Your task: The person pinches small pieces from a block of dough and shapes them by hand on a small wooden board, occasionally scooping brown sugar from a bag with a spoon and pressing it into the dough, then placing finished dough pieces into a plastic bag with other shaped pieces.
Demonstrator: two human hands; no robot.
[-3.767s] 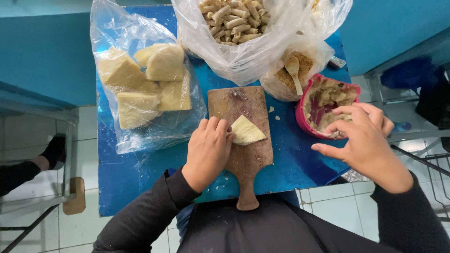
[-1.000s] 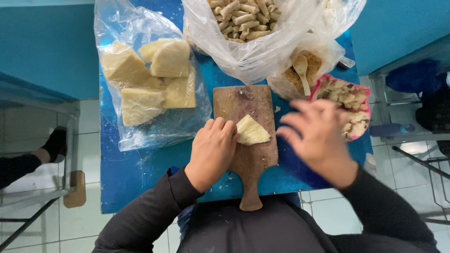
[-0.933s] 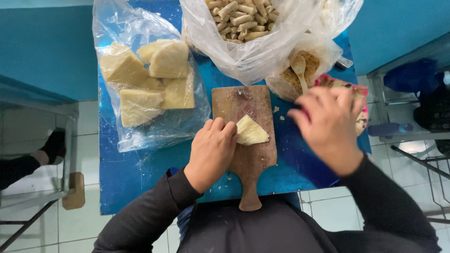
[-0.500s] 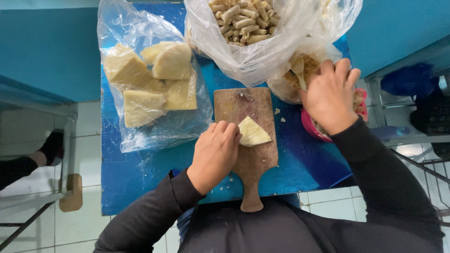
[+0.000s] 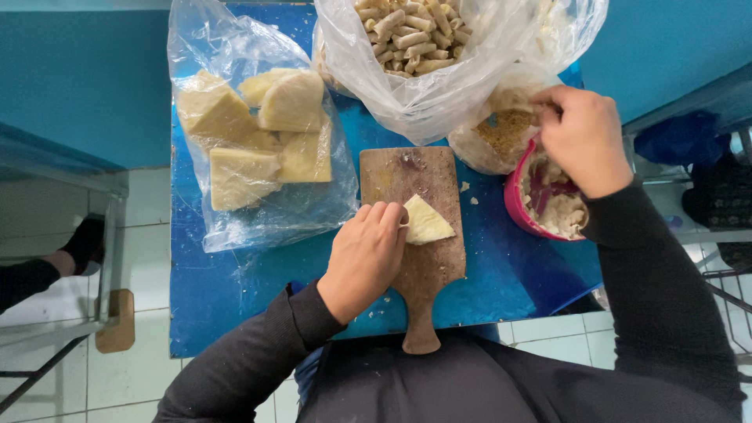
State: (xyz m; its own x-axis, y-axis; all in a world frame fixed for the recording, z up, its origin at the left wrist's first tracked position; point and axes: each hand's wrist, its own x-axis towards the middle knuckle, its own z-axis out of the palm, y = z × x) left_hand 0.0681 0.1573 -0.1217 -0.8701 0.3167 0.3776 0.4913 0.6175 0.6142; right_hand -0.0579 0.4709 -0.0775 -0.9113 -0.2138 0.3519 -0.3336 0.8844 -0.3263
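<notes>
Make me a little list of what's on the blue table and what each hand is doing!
left hand: presses down on a pale wedge
pale wedge: lies on the wooden board
right hand: reaches into the small bag of brown crumbs
pink bowl: beside the board, under the right wrist, holds lumpy pale filling
big bag: at the far edge, full of small rolled pieces
flat bag: left of the board, holds pale yellow blocks
table: blue top
</notes>
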